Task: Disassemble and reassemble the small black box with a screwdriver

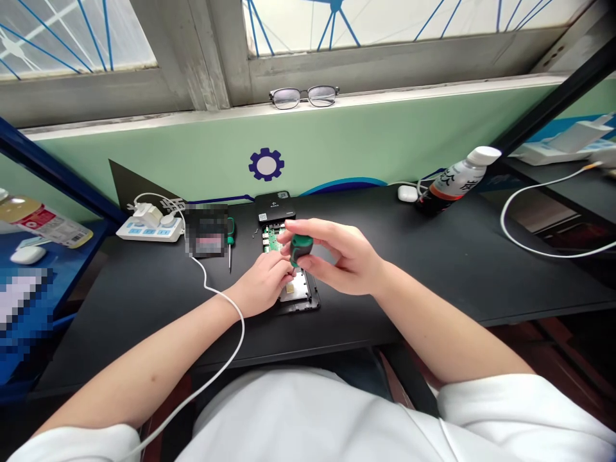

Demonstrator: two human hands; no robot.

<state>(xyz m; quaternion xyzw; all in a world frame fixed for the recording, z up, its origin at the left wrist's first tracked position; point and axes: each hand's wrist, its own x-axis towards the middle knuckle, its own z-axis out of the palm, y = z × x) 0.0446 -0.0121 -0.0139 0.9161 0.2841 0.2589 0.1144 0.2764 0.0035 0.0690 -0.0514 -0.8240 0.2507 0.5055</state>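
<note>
The green-and-black handle of a screwdriver [301,249] stands between the thumb and fingers of my right hand [351,256]. Its shaft is hidden beneath the handle and my fingers. Close against it on the left, my left hand [264,279] has its fingers curled together over an opened electronic device; what they grip is hidden. A green circuit board [274,237] shows behind my hands. In front of them lies a black casing [312,300] with a silvery plate [301,287] inside.
Another green screwdriver [231,240] lies left of the device, near a blurred dark item [206,231]. A black box [274,206] sits behind. A power strip [150,228] feeds a white cable [240,333] across my left arm. A bottle [459,179] and earbud case [407,193] stand right; glasses [305,97] rest on the sill.
</note>
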